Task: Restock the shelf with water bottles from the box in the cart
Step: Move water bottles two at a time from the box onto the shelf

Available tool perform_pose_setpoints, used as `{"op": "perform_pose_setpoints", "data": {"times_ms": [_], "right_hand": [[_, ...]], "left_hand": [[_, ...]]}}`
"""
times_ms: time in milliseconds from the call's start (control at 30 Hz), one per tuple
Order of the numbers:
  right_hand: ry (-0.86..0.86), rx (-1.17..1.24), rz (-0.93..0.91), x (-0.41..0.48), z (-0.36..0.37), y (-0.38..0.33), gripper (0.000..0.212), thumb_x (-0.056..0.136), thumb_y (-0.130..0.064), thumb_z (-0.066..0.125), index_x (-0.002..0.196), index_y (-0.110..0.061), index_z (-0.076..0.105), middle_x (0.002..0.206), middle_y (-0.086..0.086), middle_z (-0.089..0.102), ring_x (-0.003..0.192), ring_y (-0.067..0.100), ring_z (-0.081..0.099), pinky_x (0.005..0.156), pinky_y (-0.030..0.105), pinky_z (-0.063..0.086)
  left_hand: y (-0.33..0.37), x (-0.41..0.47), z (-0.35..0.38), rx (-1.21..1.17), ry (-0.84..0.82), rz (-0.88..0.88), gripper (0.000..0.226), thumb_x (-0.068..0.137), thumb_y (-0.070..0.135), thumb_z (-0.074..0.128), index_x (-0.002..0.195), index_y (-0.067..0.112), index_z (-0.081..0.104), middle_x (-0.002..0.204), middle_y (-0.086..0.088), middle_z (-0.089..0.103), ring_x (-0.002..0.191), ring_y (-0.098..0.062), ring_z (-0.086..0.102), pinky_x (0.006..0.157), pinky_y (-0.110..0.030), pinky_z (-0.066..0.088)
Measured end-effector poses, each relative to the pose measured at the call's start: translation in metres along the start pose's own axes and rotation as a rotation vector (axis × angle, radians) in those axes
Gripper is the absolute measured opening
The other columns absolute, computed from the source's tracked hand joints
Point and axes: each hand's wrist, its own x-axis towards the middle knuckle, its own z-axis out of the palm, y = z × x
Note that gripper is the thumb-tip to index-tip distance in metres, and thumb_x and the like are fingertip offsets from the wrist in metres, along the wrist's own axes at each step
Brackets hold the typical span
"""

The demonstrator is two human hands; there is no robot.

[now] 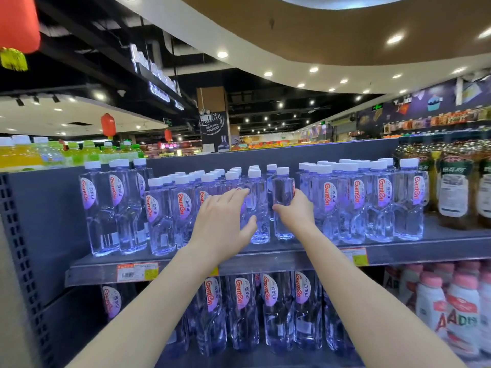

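Note:
Clear water bottles with white caps and pink labels stand in rows on the grey upper shelf. My right hand grips one small bottle standing upright at the shelf's front, thumb on its left side, fingers behind its right. My left hand reaches to the neighbouring bottle, fingers spread against its left side and thumb near its lower part. Whether those fingers curl round it is unclear. The cart and box are out of view.
Taller water bottles fill the shelf to the right and left. More of them stand on the lower shelf. Dark bottled goods sit at far right, pink-capped white bottles at lower right. A perforated upright bounds the left side.

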Motion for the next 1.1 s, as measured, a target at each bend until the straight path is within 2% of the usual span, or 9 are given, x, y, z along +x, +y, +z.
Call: {"op": "perform_pose_setpoints", "data": {"times_ms": [67, 167, 233, 367, 467, 533, 733, 1000, 1100], "right_hand": [[-0.018, 0.001, -0.015, 0.004, 0.001, 0.003, 0.042, 0.089, -0.024, 0.076, 0.124, -0.012, 0.056, 0.118, 0.005, 0.067, 0.108, 0.028, 0.062, 0.083, 0.034, 0.047], [-0.074, -0.042, 0.005, 0.011, -0.003, 0.001, 0.031, 0.092, -0.025, 0.075, 0.113, -0.019, 0.052, 0.105, -0.002, 0.061, 0.100, 0.023, 0.056, 0.081, 0.033, 0.043], [-0.087, -0.093, 0.042, 0.017, -0.003, -0.004, 0.030, 0.091, -0.027, 0.076, 0.109, -0.017, 0.054, 0.104, 0.001, 0.063, 0.096, 0.025, 0.057, 0.078, 0.034, 0.044], [-0.060, -0.109, 0.088, 0.023, 0.008, -0.008, 0.044, 0.091, -0.026, 0.077, 0.126, -0.012, 0.055, 0.121, 0.011, 0.063, 0.095, 0.030, 0.064, 0.073, 0.036, 0.048], [-0.023, -0.083, 0.067, 0.025, 0.016, -0.001, 0.034, 0.092, -0.026, 0.075, 0.116, -0.013, 0.055, 0.118, 0.012, 0.064, 0.093, 0.030, 0.063, 0.073, 0.038, 0.051], [-0.030, -0.082, 0.050, 0.027, 0.018, 0.001, 0.034, 0.093, -0.026, 0.072, 0.119, -0.012, 0.055, 0.119, 0.012, 0.064, 0.092, 0.028, 0.057, 0.071, 0.035, 0.045], [-0.075, -0.091, 0.055, 0.036, 0.019, -0.001, 0.048, 0.097, -0.026, 0.069, 0.139, -0.013, 0.050, 0.136, 0.011, 0.059, 0.121, 0.032, 0.058, 0.078, 0.033, 0.041], [-0.091, -0.154, 0.084, 0.047, 0.025, -0.005, 0.060, 0.099, -0.027, 0.067, 0.151, -0.013, 0.040, 0.149, 0.012, 0.051, 0.135, 0.033, 0.049, 0.092, 0.039, 0.047], [-0.088, -0.142, 0.088, 0.048, 0.026, -0.003, 0.054, 0.098, -0.029, 0.068, 0.145, -0.018, 0.045, 0.140, 0.013, 0.057, 0.126, 0.033, 0.055, 0.087, 0.039, 0.049]], "left_hand": [[-0.002, -0.002, 0.000, -0.007, -0.007, -0.013, 0.064, 0.094, 0.047, 0.052, 0.153, 0.021, 0.047, 0.151, 0.004, 0.056, 0.134, -0.025, 0.054, 0.118, -0.043, 0.033], [-0.003, -0.004, 0.001, -0.032, -0.025, -0.031, 0.059, 0.096, 0.044, 0.055, 0.152, 0.023, 0.049, 0.146, 0.004, 0.059, 0.127, -0.027, 0.056, 0.117, -0.045, 0.036], [-0.003, -0.004, 0.003, -0.031, -0.021, -0.027, 0.056, 0.098, 0.039, 0.060, 0.151, 0.023, 0.050, 0.143, 0.003, 0.061, 0.125, -0.028, 0.057, 0.116, -0.045, 0.037], [-0.004, -0.004, 0.002, -0.030, 0.001, -0.021, 0.056, 0.097, 0.037, 0.061, 0.150, 0.022, 0.052, 0.142, 0.003, 0.062, 0.125, -0.027, 0.057, 0.117, -0.047, 0.036], [-0.006, -0.004, 0.003, -0.020, 0.001, -0.013, 0.058, 0.095, 0.040, 0.058, 0.149, 0.021, 0.052, 0.140, 0.003, 0.063, 0.123, -0.027, 0.059, 0.116, -0.049, 0.038], [-0.007, -0.005, 0.004, -0.009, 0.006, 0.004, 0.059, 0.093, 0.042, 0.056, 0.148, 0.020, 0.054, 0.137, 0.002, 0.065, 0.118, -0.028, 0.061, 0.114, -0.051, 0.041], [-0.011, -0.003, 0.008, -0.007, 0.028, 0.027, 0.053, 0.094, 0.034, 0.064, 0.145, 0.017, 0.057, 0.133, 0.002, 0.068, 0.115, -0.028, 0.063, 0.110, -0.047, 0.043], [-0.017, -0.006, 0.012, -0.013, 0.004, 0.039, 0.051, 0.095, 0.032, 0.062, 0.143, 0.016, 0.058, 0.136, 0.000, 0.066, 0.120, -0.028, 0.062, 0.104, -0.040, 0.045], [-0.019, -0.009, 0.015, -0.011, 0.005, 0.046, 0.050, 0.092, 0.035, 0.057, 0.139, 0.016, 0.061, 0.131, 0.001, 0.068, 0.115, -0.027, 0.064, 0.099, -0.039, 0.047]]}}
